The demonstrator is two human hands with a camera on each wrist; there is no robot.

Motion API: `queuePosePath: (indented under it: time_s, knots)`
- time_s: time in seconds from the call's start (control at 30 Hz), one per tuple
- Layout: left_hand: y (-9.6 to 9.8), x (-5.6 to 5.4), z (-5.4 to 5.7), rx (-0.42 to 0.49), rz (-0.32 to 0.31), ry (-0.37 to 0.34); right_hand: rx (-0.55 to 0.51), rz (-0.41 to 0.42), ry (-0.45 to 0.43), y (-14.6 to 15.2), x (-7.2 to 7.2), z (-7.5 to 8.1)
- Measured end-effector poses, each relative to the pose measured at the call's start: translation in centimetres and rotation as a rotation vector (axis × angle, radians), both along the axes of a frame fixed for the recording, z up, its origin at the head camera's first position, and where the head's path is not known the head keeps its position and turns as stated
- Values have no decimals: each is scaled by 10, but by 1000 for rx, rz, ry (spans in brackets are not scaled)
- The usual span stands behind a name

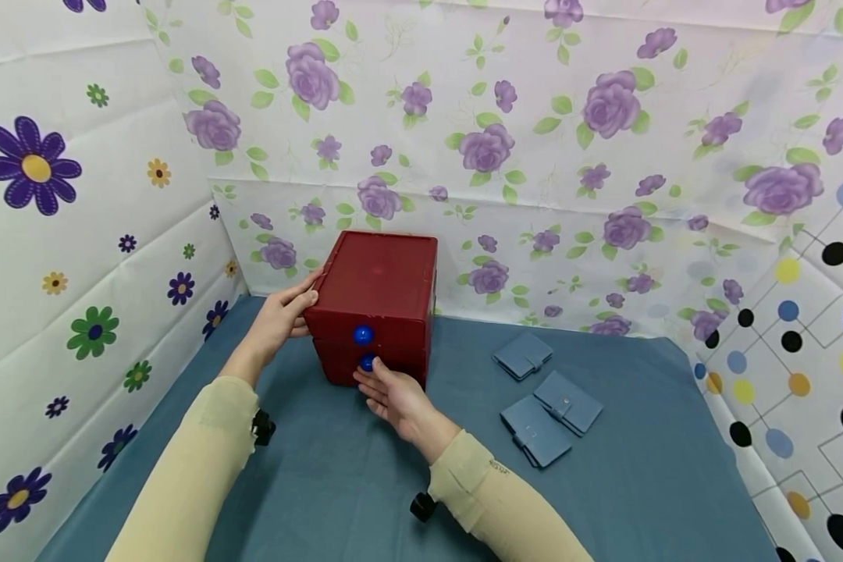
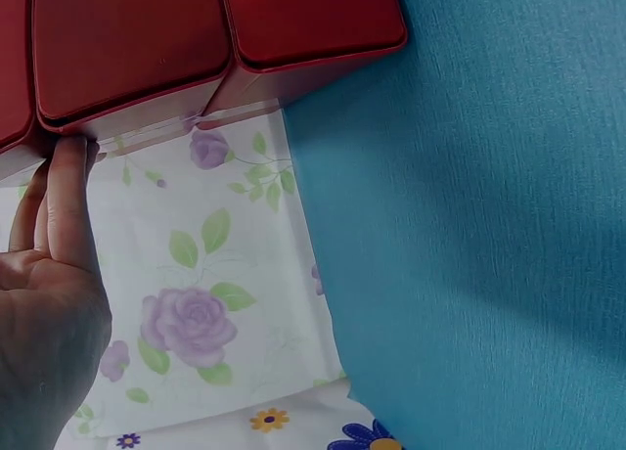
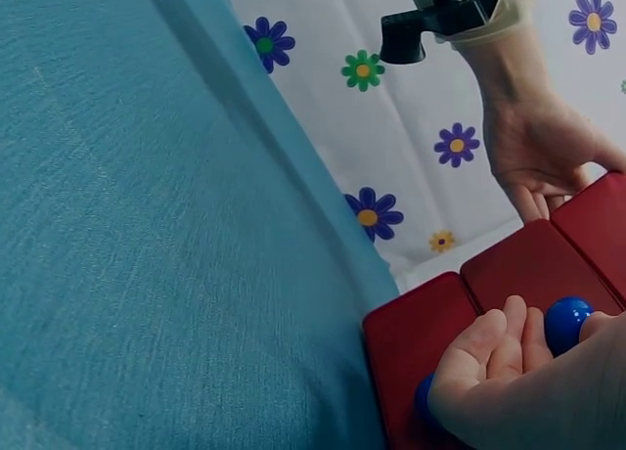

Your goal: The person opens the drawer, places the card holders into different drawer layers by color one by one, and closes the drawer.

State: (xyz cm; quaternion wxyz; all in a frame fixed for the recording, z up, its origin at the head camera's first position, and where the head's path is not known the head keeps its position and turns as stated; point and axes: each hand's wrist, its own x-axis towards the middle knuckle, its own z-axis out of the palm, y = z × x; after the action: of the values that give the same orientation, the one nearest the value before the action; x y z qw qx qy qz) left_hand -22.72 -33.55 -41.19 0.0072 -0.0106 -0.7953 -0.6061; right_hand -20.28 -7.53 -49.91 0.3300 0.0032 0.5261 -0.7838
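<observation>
A red drawer box (image 1: pixel 375 273) with round blue knobs stands at the back of the table. My left hand (image 1: pixel 286 312) rests on the box's left side, its fingers fairly straight against the wall in the left wrist view and its thumb by the top edge. At the front, my right hand (image 1: pixel 403 402) pinches a blue knob (image 3: pixel 567 325) between thumb and fingers. Just above that hand, another knob (image 1: pixel 363 336) is free. In the right wrist view, my right hand partly covers a further blue knob (image 3: pixel 426 399).
Three blue-grey wallets lie to the right: one wallet (image 1: pixel 523 357) apart at the back, another wallet (image 1: pixel 569 402) overlapping a wallet (image 1: pixel 536 431) in front. A floral cloth wall (image 1: pixel 534 234) rises behind the box. The table (image 1: pixel 646 468) has a blue cover.
</observation>
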Motion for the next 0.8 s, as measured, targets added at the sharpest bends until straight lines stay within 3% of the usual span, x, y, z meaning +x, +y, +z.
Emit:
queuePosePath:
  time_s: [0.6, 0.8]
  knots:
    - [1, -1, 0, 1, 1, -6, 12, 7, 10, 1, 1, 0]
    - [0, -1, 1, 1, 0, -8, 29, 13, -23, 4, -4, -2]
